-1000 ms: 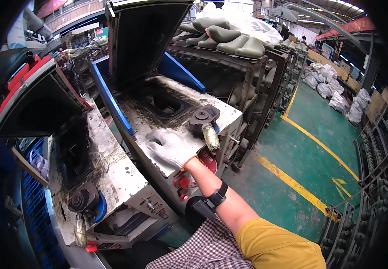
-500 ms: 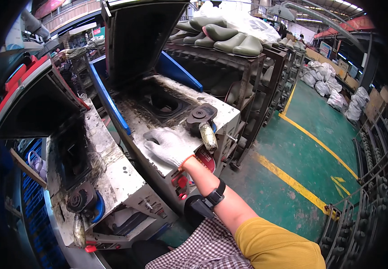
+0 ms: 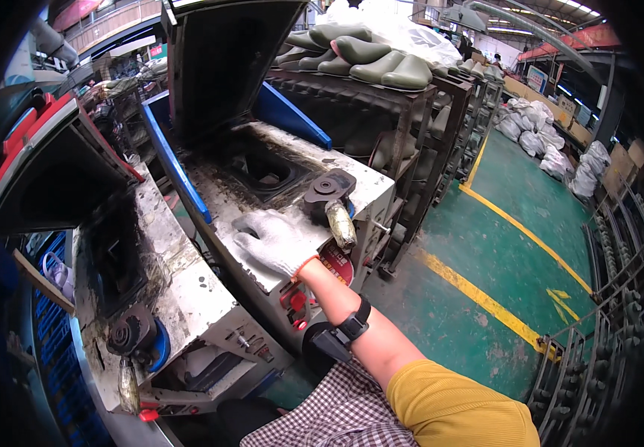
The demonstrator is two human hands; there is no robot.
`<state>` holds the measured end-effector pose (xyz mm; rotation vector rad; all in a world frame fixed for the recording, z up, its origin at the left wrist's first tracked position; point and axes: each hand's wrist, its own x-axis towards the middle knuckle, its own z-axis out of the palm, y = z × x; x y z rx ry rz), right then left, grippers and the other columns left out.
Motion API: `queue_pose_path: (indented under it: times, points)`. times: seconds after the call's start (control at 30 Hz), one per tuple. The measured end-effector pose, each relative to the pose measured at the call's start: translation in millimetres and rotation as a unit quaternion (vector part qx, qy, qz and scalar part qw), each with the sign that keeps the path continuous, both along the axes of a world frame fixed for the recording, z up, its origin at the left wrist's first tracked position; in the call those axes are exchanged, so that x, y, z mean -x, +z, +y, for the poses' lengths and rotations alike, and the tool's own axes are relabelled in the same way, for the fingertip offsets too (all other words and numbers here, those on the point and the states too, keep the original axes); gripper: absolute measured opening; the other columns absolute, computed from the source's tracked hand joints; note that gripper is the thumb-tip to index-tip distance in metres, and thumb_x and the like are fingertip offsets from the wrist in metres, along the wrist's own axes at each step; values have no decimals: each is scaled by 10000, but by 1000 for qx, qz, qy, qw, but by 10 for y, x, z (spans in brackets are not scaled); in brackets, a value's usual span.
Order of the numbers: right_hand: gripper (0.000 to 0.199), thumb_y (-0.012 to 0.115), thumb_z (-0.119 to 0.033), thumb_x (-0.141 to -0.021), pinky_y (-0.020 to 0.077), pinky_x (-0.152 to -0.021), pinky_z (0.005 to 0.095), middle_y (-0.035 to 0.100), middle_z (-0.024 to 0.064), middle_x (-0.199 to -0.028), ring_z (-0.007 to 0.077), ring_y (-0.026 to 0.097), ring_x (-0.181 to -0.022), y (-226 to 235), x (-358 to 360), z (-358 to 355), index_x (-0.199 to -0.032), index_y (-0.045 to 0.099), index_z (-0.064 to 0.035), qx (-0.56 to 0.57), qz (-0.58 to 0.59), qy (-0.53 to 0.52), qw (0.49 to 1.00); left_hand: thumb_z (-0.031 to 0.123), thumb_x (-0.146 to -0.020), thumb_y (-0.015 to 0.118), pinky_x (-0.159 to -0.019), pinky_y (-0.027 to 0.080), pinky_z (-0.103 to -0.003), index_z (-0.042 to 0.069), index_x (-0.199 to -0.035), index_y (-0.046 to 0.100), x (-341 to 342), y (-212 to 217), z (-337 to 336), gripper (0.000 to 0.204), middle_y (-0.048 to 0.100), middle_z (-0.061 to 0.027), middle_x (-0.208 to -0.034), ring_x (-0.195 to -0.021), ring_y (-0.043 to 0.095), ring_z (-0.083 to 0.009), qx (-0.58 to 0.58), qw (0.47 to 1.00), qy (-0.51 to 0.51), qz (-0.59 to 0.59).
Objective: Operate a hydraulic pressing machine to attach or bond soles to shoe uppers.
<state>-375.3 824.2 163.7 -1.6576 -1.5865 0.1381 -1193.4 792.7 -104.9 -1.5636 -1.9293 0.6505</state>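
Matt cloth glove (image 3: 276, 242), rough metal machine top (image 3: 367, 176)

The scuffed machine (image 3: 368, 176) has a white metal top, bare and pale at the front-right corner but stained brown and black toward the back. Its black-faced lid (image 3: 225, 71) stands raised at the rear, with a blue left panel (image 3: 174, 165) and blue right panel (image 3: 292, 116) flanking the top. Set into the middle is a dark-rimmed, rounded opening (image 3: 269, 172). Near the front edge sits a dark cam plate (image 3: 330, 185) with a ringed round centre — its handle (image 3: 341, 225), wrapped in worn yellowish material, slants down over the edge. Lower down, the front carries a round red label (image 3: 338, 266) and red fittings (image 3: 294, 300).
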Motion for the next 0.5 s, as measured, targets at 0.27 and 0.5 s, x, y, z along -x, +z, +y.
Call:
queue_pose_path:
  times: [0.27,0.5]
  points:
    - [364,602,-305,-948,480,-1027,450,689,201,-1202,366,633,-1163,-161,-65,-6,-1170,724,-44,-4,-18,-26,999,420,-1080,404,-1151,405,-412,23,-1332,645,-1066,546,-198,528,615,-164,-1422,-1334,563,-304,-215,879,164,-394]
    - [255,646,-69,-951,469,-1026,340,709,137,-1169,244,651,-1125,-336,-176,192,-1189,688,13,-58,91,70,992,238,-943,462,-877,564,-515,45,-915,773,-1263,1069,-260,367,734,-231,-1062,-1014,705,-417,-297,851,226,-370]
